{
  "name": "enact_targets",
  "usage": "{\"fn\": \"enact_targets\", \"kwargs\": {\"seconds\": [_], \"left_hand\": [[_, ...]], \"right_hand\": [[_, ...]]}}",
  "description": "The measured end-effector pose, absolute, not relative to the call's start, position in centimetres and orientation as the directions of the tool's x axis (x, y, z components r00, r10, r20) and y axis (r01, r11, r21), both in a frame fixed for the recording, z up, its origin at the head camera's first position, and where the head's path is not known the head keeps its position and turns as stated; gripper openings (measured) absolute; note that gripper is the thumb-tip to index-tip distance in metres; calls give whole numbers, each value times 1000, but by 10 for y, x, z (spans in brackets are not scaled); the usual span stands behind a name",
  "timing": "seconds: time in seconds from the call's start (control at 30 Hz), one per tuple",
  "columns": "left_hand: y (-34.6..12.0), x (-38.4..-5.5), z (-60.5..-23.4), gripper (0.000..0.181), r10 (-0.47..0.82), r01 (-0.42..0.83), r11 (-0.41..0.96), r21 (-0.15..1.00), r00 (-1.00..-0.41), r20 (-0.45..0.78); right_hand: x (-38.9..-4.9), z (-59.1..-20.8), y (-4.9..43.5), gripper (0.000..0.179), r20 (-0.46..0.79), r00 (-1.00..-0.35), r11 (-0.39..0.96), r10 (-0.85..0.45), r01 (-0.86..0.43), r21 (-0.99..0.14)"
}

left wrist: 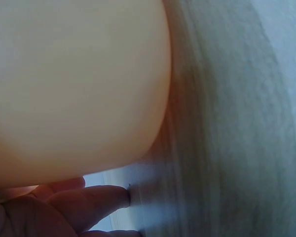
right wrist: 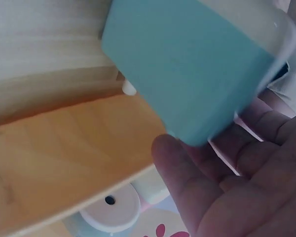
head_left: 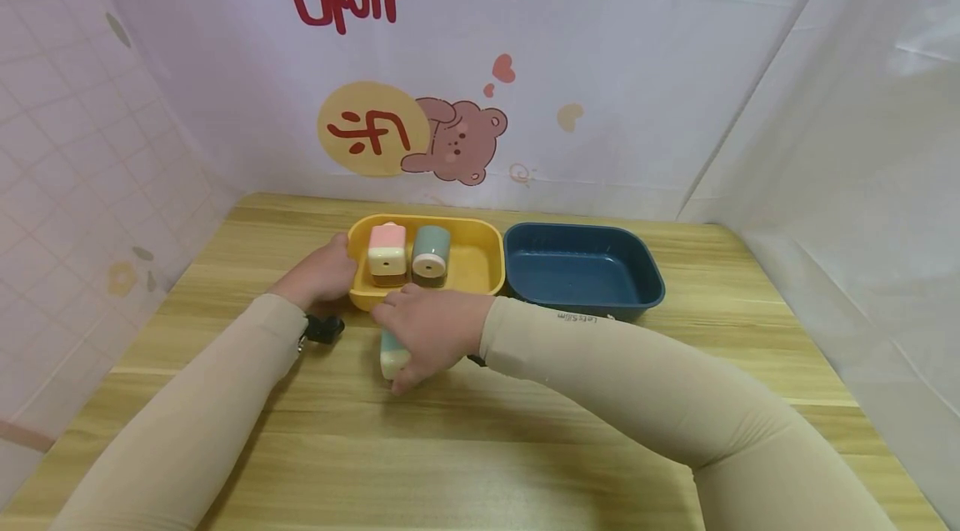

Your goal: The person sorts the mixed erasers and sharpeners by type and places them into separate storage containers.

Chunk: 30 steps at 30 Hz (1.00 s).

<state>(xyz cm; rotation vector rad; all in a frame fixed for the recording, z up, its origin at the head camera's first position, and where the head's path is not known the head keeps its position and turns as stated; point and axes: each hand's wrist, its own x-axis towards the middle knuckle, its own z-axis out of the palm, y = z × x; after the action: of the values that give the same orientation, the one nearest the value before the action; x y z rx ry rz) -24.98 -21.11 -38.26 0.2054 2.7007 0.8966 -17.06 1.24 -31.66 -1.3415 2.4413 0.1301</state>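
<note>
Teal-and-cream block, just in front of the yellow tray: I have the right hand gripping it, though I can't tell whether it touches the table. The left hand is at the tray's left end; whether it grips, I can't tell.

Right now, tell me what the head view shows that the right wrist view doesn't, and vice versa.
Only head: the left hand and the bear print.
Only right wrist: the palm side of the right hand and a white nub by the teal block.
Both: the right hand, teal block, yellow tray and holed cylinder.
</note>
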Motion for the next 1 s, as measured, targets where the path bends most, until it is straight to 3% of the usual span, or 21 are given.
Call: {"fn": "enact_targets", "kwargs": {"seconds": [0.43,1.0], "left_hand": [[-213,-251,-383,56,229,40,799,600,-943,-242],[-212,-251,-383,57,221,32,800,599,-944,-245]], "right_hand": [[-168,-329,10,79,-335,-480,512,-811,-859,-9],[-169,-331,8,77,-349,-477,510,-807,-860,-3]]}}
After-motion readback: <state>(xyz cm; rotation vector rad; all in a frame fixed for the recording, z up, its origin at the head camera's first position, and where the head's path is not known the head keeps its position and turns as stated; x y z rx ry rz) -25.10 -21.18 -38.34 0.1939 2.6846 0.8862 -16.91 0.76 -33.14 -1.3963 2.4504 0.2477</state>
